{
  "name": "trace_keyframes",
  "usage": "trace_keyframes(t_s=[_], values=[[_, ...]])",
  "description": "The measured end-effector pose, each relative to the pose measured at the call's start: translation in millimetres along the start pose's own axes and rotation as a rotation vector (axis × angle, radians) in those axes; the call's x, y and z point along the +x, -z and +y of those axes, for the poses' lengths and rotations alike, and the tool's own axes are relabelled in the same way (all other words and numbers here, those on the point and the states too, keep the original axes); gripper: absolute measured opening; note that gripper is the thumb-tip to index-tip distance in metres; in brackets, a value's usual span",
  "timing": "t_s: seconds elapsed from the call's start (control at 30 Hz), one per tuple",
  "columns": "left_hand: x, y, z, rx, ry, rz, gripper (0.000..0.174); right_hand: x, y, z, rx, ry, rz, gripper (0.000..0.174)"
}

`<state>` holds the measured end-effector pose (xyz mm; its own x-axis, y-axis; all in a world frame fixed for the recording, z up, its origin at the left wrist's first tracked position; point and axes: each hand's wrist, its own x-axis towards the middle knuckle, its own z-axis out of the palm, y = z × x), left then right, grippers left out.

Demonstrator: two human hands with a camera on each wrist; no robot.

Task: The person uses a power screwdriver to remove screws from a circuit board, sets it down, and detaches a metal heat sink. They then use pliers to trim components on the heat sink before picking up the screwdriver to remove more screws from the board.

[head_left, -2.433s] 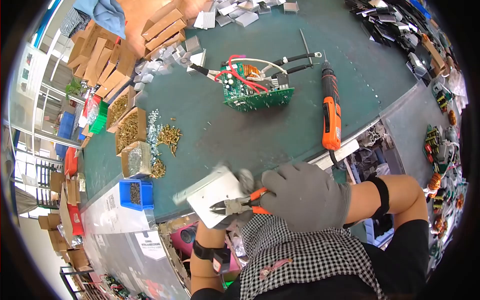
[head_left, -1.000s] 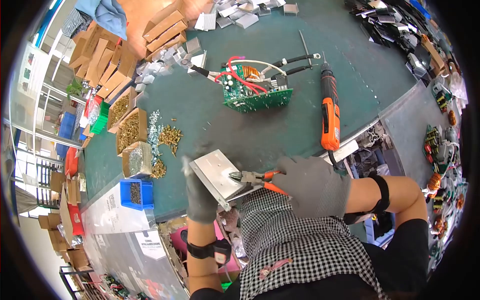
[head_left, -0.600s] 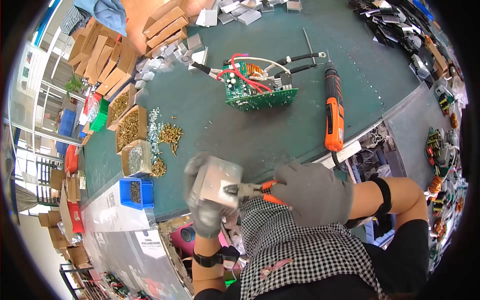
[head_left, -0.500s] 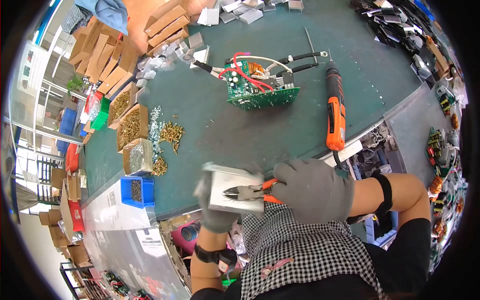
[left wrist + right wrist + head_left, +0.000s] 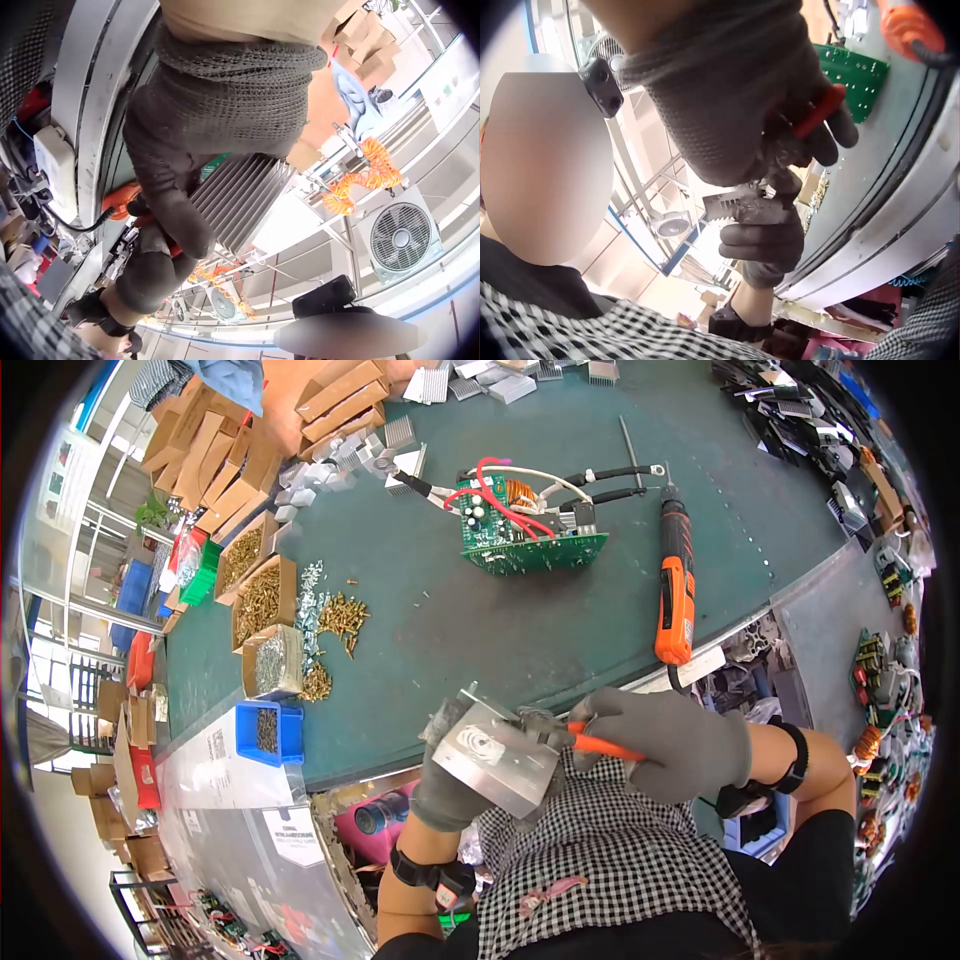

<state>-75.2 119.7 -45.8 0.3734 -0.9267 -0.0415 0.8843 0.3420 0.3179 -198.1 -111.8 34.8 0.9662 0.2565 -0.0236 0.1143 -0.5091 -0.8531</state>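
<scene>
My gloved left hand point(image 5: 445, 798) grips a silver finned heat sink point(image 5: 500, 762) above the bench's front edge, its flat face with a pale round smear tilted up in the head view. Parallel fins of the heat sink point(image 5: 244, 199) show under the left fingers in the left wrist view. My gloved right hand point(image 5: 672, 745) holds a pair of pliers point(image 5: 608, 747) by the orange handles. The metal head of the pliers is at the heat sink's upper right edge, partly hidden among grey glove fingers. In the right wrist view, an orange handle point(image 5: 821, 111) sticks out of the right hand.
A green circuit board point(image 5: 535, 552) with thick cables stands mid-bench. An orange electric screwdriver point(image 5: 676, 595) lies to its right. Brass screws point(image 5: 342, 622), boxes of screws and a blue bin point(image 5: 270, 732) are at left. Heat sinks point(image 5: 345, 455) are piled at the back.
The heat sink has turned in the left hand. The pliers, lying over its flat face before, are now at its edge. Both hands have shifted slightly right.
</scene>
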Motion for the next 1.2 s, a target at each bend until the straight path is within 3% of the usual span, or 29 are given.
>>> trace_keyframes(t_s=[0.07,0.1,0.17,0.23,0.43,0.53,0.6,0.67,0.73,0.83,0.93,0.97,1.1,1.2], values=[[-2.5,-1.0,1.8,0.469,-0.014,0.014,0.062,-2.0,2.6,4.8,-0.003,0.036,0.050,0.049],[-7.2,-4.6,6.0,0.960,-0.008,0.137,0.063,-2.4,3.8,6.6,-0.004,0.056,0.075,0.050],[-8.7,-4.5,8.7,0.930,-0.009,0.243,0.063,-2.4,6.5,6.8,-0.056,0.028,0.029,0.053],[-5.5,3.6,4.7,-0.116,-0.016,0.176,0.061,-2.1,5.4,6.4,-0.091,0.000,0.002,0.056],[-3.0,-7.1,8.3,-0.214,0.037,0.337,0.080,-1.7,-1.5,5.3,-0.170,-0.018,0.025,0.054],[-4.1,-1.2,9.2,-0.098,0.059,0.329,0.079,-1.1,-4.4,2.6,-0.156,-0.008,0.083,0.050],[-5.2,4.2,6.5,0.243,0.000,0.417,0.073,-0.8,-6.6,3.4,-0.168,0.008,0.108,0.050],[-3.5,-1.1,6.7,0.344,-0.036,0.439,0.072,-0.9,-4.5,1.5,-0.237,-0.007,0.055,0.050],[-0.7,-19.6,10.3,0.204,-0.051,0.399,0.075,-1.0,-3.0,-1.9,-0.318,-0.007,0.031,0.049],[2.7,-37.2,13.6,0.603,-0.139,0.294,0.077,0.5,-4.0,-6.4,-0.447,0.022,0.057,0.043],[-0.6,-33.9,11.0,0.850,-0.300,0.332,0.079,-0.1,-8.1,-10.0,-0.546,0.066,0.120,0.034],[-6.3,-37.1,10.4,0.647,-0.259,0.418,0.084,-0.3,-8.5,-11.5,-0.580,0.081,0.140,0.031],[-12.1,-5.5,9.1,0.975,-0.418,0.439,0.091,0.6,-14.9,-11.1,-0.677,0.143,0.277,0.021],[-5.6,-23.3,12.0,1.030,-0.495,0.411,0.098,1.9,-15.4,-14.4,-0.725,0.161,0.307,0.020]])
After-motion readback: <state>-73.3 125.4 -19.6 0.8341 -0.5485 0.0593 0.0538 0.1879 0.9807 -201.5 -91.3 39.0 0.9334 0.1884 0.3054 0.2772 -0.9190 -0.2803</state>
